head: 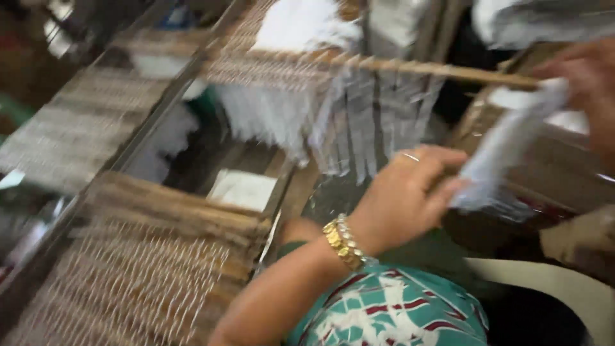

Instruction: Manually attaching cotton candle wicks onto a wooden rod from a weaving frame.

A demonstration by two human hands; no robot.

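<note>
A bundle of white threads stretches between my two hands at the right of a wooden handloom. My left hand, with a ring and a gold bangle at the wrist, pinches the bundle's lower end. My right hand, at the frame's right edge, grips the upper end. Behind the hands a wooden rod carries several hanging white thread strips. The picture is blurred by motion.
The loom's wooden comb with fine white warp threads fills the lower left. A white paper sheet lies under the frame. My patterned teal clothing is at the bottom, and a pale chair edge at the lower right.
</note>
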